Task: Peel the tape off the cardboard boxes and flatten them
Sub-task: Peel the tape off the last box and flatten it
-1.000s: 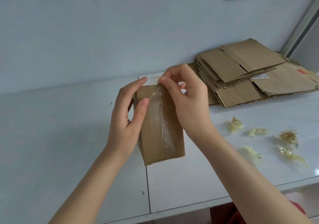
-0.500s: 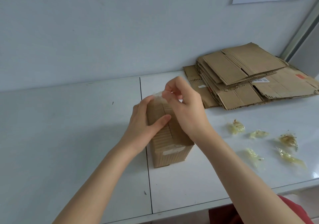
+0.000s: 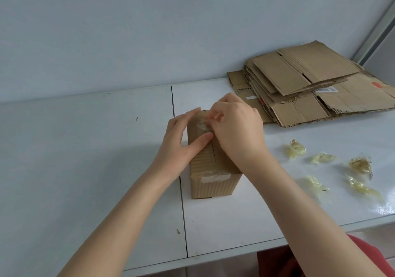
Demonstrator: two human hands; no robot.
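Peel step: left hand flat on box, right hand pinching tape at box's far end; next, I'd pull it toward the near end.

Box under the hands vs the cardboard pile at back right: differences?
The box is assembled and closed; the pile lies flattened in layers. The box is handled, left hand pressing it, right hand pinching its tape; the pile is untouched. Both are brown corrugated cardboard on the white table.

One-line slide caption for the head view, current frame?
Left hand steadies a small cardboard box on the white table while the right hand pinches clear tape at its top seam.
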